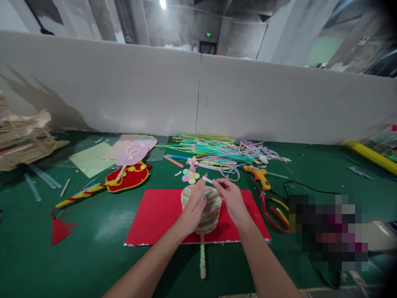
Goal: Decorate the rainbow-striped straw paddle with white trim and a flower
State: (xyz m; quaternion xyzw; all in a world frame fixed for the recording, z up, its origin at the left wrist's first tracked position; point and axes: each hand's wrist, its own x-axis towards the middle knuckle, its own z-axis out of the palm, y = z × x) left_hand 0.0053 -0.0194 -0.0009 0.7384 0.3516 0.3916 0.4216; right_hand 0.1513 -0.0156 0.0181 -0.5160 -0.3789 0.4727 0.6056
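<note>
A round fan [212, 211] with pastel stripes and a twisted handle [202, 260] lies on a red board [155, 215], its handle towards me. Over its left part reaches my left hand [196, 203], fingers stretched out and thumb apart. My right hand [228, 194] is closed in a pinch on the right end of a short white strip [207, 179] above the fan's top edge. The strip's other end meets my left fingertips; whether they grip it cannot be made out. Pastel flower shapes [190, 176] lie just beyond the board.
Pipe cleaners [211, 148] are heaped at the back. An orange glue gun [259, 176] and red-handled scissors [274, 213] lie on the right. Leftward are a red fan [128, 178] with a tassel, a purple fan [133, 152] and paper sheets [93, 159]. A white partition [124, 91] stands behind.
</note>
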